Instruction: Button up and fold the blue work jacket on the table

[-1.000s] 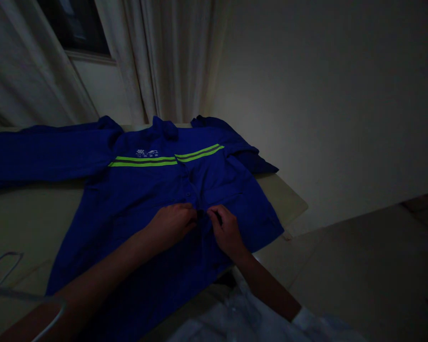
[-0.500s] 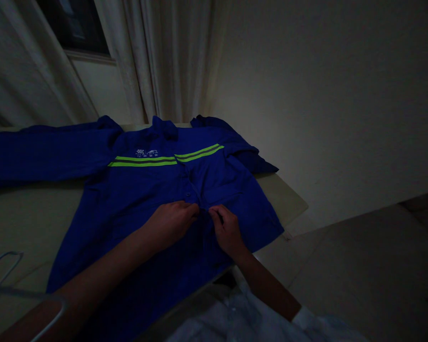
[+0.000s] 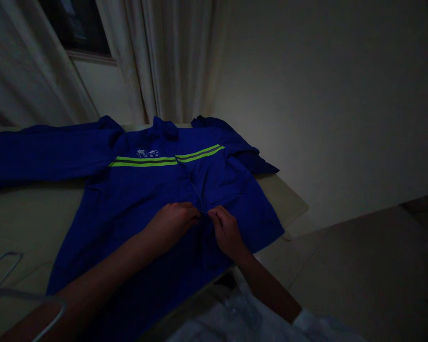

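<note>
A long-sleeved blue work shirt (image 3: 135,209) lies spread on a pale worktop (image 3: 24,223), its collar (image 3: 164,128) toward twelve o'clock and its hem running off past the worktop's near edge toward six. One sleeve (image 3: 46,156) stretches flat to nine o'clock, and the other sleeve (image 3: 249,159) lies bunched at about two o'clock from the collar. Two lime-green reflective stripes (image 3: 142,162) with a grey centre cross the chest, and a small white printed logo (image 3: 146,153) sits just above the stripe on the nine o'clock side.

The person's left hand (image 3: 171,225) comes in from seven o'clock and the right hand (image 3: 226,232) from five, almost meeting at the shirt's front opening (image 3: 199,209), below the stripes. The fingers (image 3: 190,213) of the left hand are curled narrow on one front edge, and those of the right are pinched close on the other. In the dim light, it is hard to tell whether they hold a button.

A white wire hanger (image 3: 7,266) lies at eight o'clock, its curve crossing over the left forearm. Beyond the worktop, pale curtains (image 3: 174,57) hang at twelve, a dark window (image 3: 74,23) shows at eleven, and a tiled floor (image 3: 342,270) spreads at four.
</note>
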Demonstrator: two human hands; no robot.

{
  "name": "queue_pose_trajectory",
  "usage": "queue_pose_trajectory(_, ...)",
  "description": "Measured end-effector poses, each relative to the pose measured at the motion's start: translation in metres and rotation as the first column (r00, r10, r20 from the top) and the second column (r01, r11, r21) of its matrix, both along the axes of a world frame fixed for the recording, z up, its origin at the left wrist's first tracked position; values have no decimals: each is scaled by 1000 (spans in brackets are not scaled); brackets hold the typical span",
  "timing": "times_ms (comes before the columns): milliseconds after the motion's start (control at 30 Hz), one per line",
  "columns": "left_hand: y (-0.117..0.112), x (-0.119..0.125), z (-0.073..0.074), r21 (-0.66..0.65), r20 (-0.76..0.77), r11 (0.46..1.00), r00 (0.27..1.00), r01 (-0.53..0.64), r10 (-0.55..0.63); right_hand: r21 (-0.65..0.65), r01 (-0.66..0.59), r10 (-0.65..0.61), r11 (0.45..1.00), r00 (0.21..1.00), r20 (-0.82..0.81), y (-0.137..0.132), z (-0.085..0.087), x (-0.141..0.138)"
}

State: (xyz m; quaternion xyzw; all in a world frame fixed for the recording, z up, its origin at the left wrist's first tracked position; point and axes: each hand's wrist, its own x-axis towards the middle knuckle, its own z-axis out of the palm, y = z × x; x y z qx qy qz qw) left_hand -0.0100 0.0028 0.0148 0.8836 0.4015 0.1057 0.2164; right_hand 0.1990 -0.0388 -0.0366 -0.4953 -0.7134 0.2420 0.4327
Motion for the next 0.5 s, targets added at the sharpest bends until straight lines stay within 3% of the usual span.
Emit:
queue_pose_trajectory(267, -3, 2, 3, -10, 74, 1000, 997, 1, 0, 2, 2, -2, 1000, 1000, -25, 0, 0, 1)
queue_pose_trajectory(500, -15, 5, 4, 163, -116, 980, 989, 112, -94, 13, -39, 39, 999, 999, -2, -1, 0, 2)
